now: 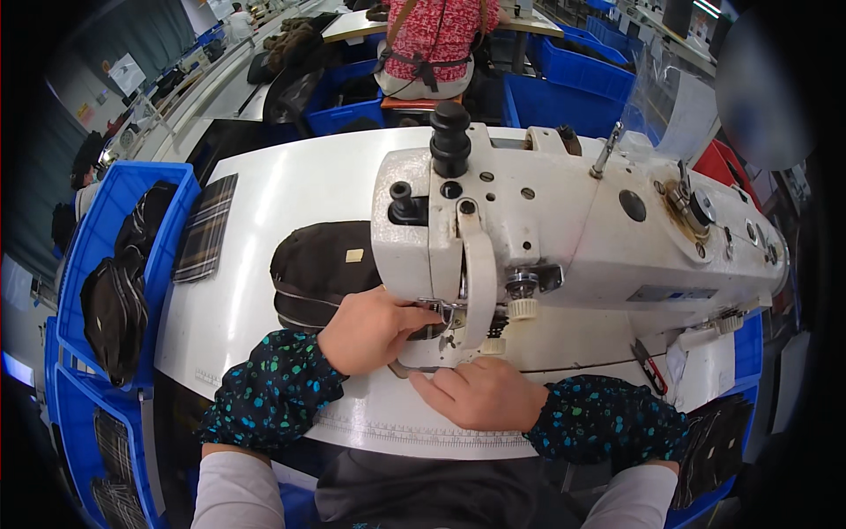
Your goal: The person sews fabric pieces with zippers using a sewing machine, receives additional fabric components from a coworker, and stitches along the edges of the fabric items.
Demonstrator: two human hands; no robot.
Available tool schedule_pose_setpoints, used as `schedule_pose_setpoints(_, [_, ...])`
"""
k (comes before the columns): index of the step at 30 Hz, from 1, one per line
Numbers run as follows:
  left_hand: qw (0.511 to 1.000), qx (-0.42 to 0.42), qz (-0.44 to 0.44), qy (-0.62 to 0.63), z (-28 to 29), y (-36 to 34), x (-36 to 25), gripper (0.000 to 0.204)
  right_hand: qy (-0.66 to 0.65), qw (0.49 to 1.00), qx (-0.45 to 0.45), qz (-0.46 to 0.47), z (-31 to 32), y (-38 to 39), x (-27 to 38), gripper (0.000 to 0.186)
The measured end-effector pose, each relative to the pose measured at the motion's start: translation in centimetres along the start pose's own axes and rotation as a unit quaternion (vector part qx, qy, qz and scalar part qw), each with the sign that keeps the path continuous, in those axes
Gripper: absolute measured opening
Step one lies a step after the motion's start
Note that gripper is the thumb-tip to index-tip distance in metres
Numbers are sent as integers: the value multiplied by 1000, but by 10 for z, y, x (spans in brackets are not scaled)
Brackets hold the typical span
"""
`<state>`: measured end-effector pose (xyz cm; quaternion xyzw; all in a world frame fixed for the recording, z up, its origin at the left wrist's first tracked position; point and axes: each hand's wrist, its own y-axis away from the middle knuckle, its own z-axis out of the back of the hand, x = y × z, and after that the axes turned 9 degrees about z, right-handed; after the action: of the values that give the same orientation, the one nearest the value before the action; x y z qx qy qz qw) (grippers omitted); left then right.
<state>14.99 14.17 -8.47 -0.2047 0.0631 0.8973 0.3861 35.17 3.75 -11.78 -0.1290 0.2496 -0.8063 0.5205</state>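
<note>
A white sewing machine point(582, 229) stands over the white table. A dark brown cloth piece point(322, 256) with a small cream label point(354, 256) lies left of its head and runs partly beneath it. My left hand point(366, 331) is at the near edge of that cloth, its thumb and forefinger closed together by the presser foot point(448, 313). What sits between those fingertips is hidden. Closer to me, my right hand point(480, 392) is closed, fingers curled, with its fingertips at a thin greyish edge point(404, 368) beside the machine bed. Its grip is hidden too.
Blue bins point(181, 189) with dark pouches stand at the left. A folded plaid cloth point(207, 227) lies at the table's left edge. Red-handled thread snips point(650, 366) lie right of the machine. More dark cloth point(716, 445) is at lower right. A person in red point(441, 40) sits ahead.
</note>
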Motion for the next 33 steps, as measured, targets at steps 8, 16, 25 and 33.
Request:
schedule_pose_setpoints(8, [996, -6, -16, 86, 4, -2, 6, 28, 173, 984, 33, 7, -16, -25, -20, 20])
schedule_pose_setpoints(16, [994, 14, -22, 106, -1, -2, 9, 28, -140, 983, 18, -118, 8, 0, 17, 16])
schedule_pose_setpoints(25, [995, -35, -50, 74, -4, 0, 7, 27, -420, 787, 274, -360, 103, 118, 107, 17])
schedule_pose_setpoints(33, [981, -155, -96, -70, -19, 9, -1, 28, -217, 897, 257, -286, 100, 58, 65, 20])
